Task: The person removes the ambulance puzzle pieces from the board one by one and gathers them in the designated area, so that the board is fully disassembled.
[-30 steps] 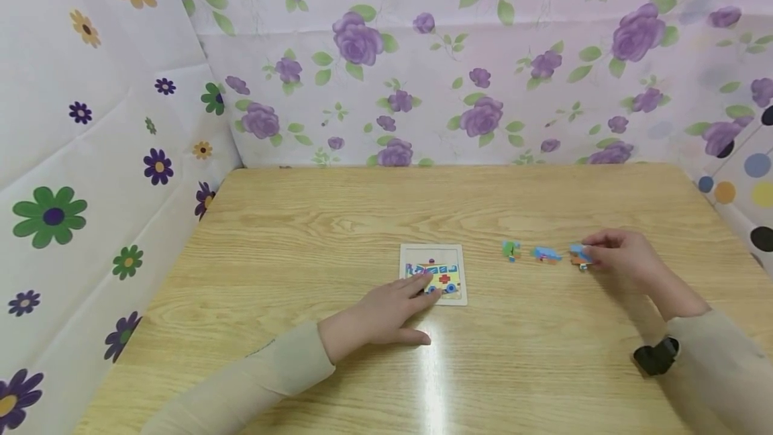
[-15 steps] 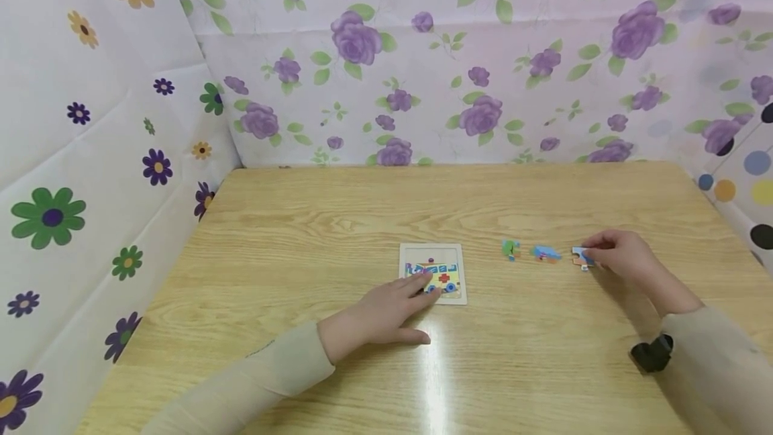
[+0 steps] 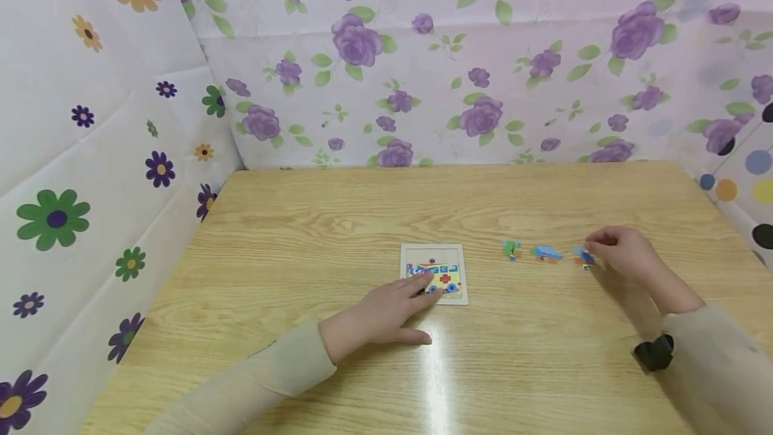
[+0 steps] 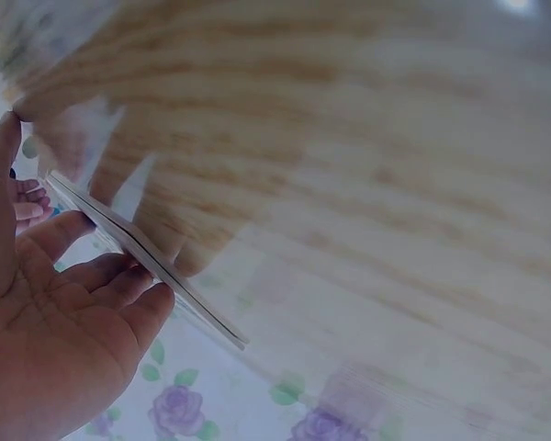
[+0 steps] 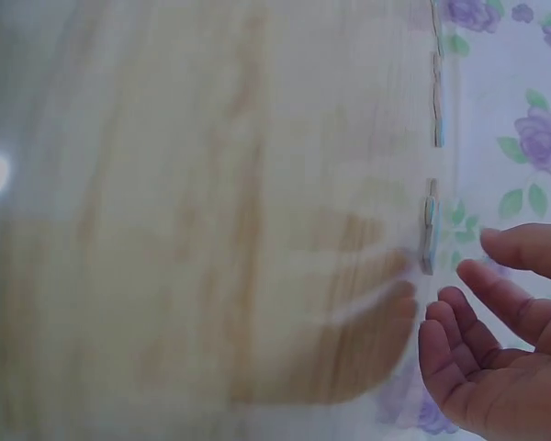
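Note:
My left hand (image 3: 389, 311) lies with extended fingers over a small white-framed jigsaw board (image 3: 432, 246) showing a yellow ambulance with a red cross. Its fingertips cover part of the picture; in the left wrist view they touch the thin board (image 4: 147, 253). To the right, three loose jigsaw pieces lie in a row: a green-and-blue piece (image 3: 512, 250), a blue piece (image 3: 546, 253) and a blue-and-orange piece (image 3: 582, 256). Right beside the last one is my right hand (image 3: 628, 254). In the right wrist view its loosely bent fingers (image 5: 477, 340) stand apart from that piece, holding nothing.
Everything lies on a light wood-grain table (image 3: 326, 207). Behind it hangs a cloth with purple roses (image 3: 356, 39), and flower-print cloth (image 3: 109, 153) covers the left side. A black device (image 3: 655, 353) sits at my right wrist.
My right hand, earlier pinching the rightmost piece and turning it slightly, has let go and drawn back a little. My left hand stays on the board.

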Demonstrator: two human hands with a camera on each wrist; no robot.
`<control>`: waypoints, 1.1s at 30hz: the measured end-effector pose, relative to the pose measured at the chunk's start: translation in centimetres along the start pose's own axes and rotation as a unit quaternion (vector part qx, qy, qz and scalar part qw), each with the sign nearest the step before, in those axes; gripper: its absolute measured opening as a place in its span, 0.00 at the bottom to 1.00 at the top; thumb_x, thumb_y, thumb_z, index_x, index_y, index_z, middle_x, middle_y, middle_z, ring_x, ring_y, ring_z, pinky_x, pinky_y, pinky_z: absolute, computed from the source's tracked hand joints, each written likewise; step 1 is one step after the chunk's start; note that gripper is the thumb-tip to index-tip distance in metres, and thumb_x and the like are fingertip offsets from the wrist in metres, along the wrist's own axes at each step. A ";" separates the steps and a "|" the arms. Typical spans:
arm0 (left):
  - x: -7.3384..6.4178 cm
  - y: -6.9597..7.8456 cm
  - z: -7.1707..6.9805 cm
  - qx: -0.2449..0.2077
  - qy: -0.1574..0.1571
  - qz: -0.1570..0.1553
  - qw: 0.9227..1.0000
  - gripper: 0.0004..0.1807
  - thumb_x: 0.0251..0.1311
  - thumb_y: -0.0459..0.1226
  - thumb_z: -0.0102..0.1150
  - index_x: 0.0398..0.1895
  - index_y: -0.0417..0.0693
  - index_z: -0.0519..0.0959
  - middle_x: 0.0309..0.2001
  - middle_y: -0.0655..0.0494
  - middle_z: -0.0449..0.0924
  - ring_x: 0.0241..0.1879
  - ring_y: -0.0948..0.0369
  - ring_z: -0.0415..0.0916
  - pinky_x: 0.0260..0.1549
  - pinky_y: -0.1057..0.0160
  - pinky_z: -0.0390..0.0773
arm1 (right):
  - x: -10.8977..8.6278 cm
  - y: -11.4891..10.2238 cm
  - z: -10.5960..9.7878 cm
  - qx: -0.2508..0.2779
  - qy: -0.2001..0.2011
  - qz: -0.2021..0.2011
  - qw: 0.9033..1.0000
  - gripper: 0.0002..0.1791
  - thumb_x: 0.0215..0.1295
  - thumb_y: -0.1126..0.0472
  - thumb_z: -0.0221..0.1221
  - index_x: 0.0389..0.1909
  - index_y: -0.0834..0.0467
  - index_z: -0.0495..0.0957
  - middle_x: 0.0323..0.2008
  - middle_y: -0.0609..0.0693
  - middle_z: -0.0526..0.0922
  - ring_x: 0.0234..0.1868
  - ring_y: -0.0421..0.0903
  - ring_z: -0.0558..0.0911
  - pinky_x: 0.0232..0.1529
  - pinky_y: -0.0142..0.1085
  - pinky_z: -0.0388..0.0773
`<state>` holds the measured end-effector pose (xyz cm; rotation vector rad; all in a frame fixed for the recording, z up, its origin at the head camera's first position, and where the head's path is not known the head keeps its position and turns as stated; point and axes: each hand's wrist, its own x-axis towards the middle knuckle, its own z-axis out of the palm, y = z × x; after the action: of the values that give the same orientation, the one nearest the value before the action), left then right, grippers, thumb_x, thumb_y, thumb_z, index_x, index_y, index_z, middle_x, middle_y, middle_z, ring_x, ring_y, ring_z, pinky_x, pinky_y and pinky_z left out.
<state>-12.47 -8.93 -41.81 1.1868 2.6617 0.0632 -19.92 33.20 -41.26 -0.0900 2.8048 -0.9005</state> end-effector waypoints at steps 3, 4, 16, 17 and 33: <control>0.0 0.0 0.1 -0.002 0.002 0.000 1.000 0.42 0.60 0.62 0.50 0.73 0.53 0.57 0.74 0.47 0.50 0.73 0.53 0.49 0.69 0.57 0.58 | -0.2 -0.6 0.0 -0.006 0.006 -0.014 1.000 0.24 0.72 0.50 0.49 0.50 0.69 0.75 0.45 0.66 0.78 0.43 0.57 0.77 0.35 0.40 0.75; 0.0 0.0 0.1 -0.002 0.002 0.000 1.000 0.42 0.60 0.62 0.50 0.73 0.53 0.57 0.74 0.47 0.50 0.73 0.53 0.49 0.69 0.57 0.58 | -0.3 -0.8 0.0 -0.007 0.008 -0.019 1.000 0.24 0.72 0.49 0.49 0.50 0.68 0.75 0.45 0.66 0.79 0.43 0.57 0.77 0.36 0.42 0.75; -0.1 0.2 -0.2 -0.015 -0.002 0.000 1.000 0.42 0.60 0.61 0.51 0.73 0.52 0.57 0.75 0.46 0.49 0.73 0.53 0.49 0.69 0.56 0.57 | -0.9 -3.8 0.5 0.015 -0.003 -0.067 0.998 0.23 0.71 0.52 0.51 0.52 0.70 0.73 0.46 0.67 0.79 0.44 0.60 0.80 0.39 0.45 0.81; -0.1 0.2 -0.3 -0.018 -0.003 -0.001 1.000 0.42 0.60 0.61 0.52 0.73 0.52 0.57 0.75 0.46 0.49 0.73 0.53 0.48 0.69 0.56 0.57 | -0.9 -4.1 0.6 0.018 -0.004 -0.069 0.997 0.23 0.71 0.52 0.51 0.52 0.70 0.73 0.46 0.66 0.79 0.43 0.58 0.80 0.37 0.42 0.82; -0.1 0.2 -0.3 -0.023 -0.007 -0.004 1.000 0.42 0.60 0.61 0.52 0.73 0.53 0.57 0.75 0.47 0.48 0.73 0.52 0.49 0.69 0.56 0.58 | -0.4 -9.3 1.3 -0.006 -0.010 -0.109 0.994 0.18 0.69 0.53 0.54 0.48 0.63 0.78 0.41 0.57 0.82 0.43 0.54 0.79 0.35 0.40 0.77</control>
<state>-12.35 -8.90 -41.43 1.1567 2.6375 0.1137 -19.24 24.96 -36.86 -0.4120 2.8224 -0.9212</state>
